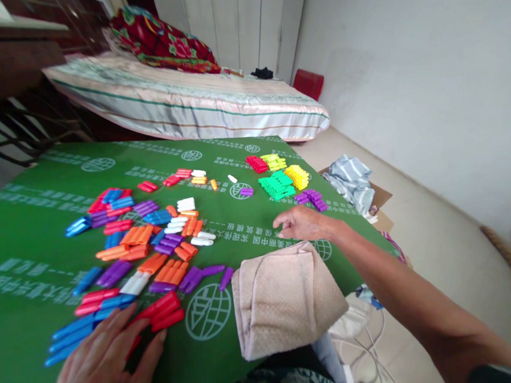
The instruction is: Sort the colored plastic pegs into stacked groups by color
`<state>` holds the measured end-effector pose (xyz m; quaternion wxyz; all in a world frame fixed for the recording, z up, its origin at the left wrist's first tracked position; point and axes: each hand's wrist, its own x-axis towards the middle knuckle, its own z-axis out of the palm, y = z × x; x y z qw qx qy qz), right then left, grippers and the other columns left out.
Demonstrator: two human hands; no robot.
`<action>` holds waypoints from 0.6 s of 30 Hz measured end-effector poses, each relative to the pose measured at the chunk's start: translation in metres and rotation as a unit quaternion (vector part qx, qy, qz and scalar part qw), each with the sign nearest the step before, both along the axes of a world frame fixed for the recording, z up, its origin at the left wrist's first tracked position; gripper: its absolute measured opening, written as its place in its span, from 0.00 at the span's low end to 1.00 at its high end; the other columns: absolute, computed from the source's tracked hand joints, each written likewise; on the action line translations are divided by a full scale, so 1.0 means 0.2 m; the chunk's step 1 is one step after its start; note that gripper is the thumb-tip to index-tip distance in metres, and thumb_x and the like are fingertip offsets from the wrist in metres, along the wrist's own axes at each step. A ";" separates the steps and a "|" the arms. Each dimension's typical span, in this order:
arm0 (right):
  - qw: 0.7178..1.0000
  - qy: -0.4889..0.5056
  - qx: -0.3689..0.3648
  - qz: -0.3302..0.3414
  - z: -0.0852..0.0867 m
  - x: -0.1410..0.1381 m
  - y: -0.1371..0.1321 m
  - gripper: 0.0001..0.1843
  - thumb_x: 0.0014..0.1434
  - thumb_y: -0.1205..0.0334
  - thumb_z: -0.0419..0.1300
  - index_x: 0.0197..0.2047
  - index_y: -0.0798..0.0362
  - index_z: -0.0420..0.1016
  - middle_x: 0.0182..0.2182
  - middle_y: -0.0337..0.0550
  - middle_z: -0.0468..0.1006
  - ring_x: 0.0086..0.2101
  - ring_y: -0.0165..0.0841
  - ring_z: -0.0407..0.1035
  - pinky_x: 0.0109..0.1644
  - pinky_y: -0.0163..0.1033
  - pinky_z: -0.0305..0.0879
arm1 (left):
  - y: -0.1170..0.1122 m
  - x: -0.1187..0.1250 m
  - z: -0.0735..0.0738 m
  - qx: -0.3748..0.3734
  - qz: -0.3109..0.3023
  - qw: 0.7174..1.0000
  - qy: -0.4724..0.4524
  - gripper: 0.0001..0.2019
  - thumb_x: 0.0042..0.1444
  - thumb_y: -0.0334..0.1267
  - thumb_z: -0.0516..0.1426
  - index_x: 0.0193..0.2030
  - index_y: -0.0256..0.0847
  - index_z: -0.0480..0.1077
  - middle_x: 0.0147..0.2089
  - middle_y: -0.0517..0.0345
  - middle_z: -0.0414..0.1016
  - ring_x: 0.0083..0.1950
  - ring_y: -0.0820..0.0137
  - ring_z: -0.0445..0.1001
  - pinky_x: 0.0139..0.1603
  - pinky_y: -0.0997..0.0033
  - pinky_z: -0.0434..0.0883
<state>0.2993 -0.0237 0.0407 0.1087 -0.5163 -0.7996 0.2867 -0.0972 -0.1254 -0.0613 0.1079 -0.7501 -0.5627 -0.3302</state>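
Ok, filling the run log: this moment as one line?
left hand: flat on red pieces | right hand: empty, over green board | beige towel: front edge | sorted stacks: far right

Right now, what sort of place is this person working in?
Most likely a bedroom in a home: a made bed with a folded floral quilt stands behind the green work board, and tall white cupboard doors line the back wall.

Green printed board (pixel 42 249); red, blue, orange, purple pieces (pixel 149 249); beige towel (pixel 286 299).
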 end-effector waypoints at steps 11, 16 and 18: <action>0.999 -0.005 -0.022 0.029 0.01 -0.18 -0.05 0.11 0.54 0.63 0.59 0.41 0.53 0.77 0.22 0.33 0.74 0.24 0.26 0.64 0.28 0.32 0.52 | -0.08 0.07 0.15 -0.001 -0.044 0.998 0.033 0.12 0.55 0.44 0.54 0.40 0.39 0.70 0.49 0.42 0.73 0.51 0.54 0.73 0.51 0.50 0.70; 0.998 0.005 -0.032 0.045 -0.03 -0.29 -0.09 0.12 0.55 0.61 0.58 0.41 0.53 0.77 0.23 0.36 0.75 0.24 0.28 0.66 0.28 0.32 0.53 | -0.14 0.10 0.17 0.005 -0.006 1.000 0.025 0.09 0.55 0.39 0.57 0.41 0.39 0.70 0.50 0.45 0.73 0.53 0.58 0.72 0.51 0.55 0.72; 0.998 0.003 -0.034 0.052 -0.04 -0.33 -0.10 0.13 0.55 0.62 0.57 0.43 0.52 0.77 0.24 0.37 0.76 0.25 0.29 0.67 0.28 0.32 0.53 | -0.16 0.10 0.18 0.007 0.003 1.000 0.029 0.09 0.54 0.37 0.58 0.42 0.38 0.69 0.50 0.44 0.73 0.54 0.58 0.71 0.51 0.55 0.72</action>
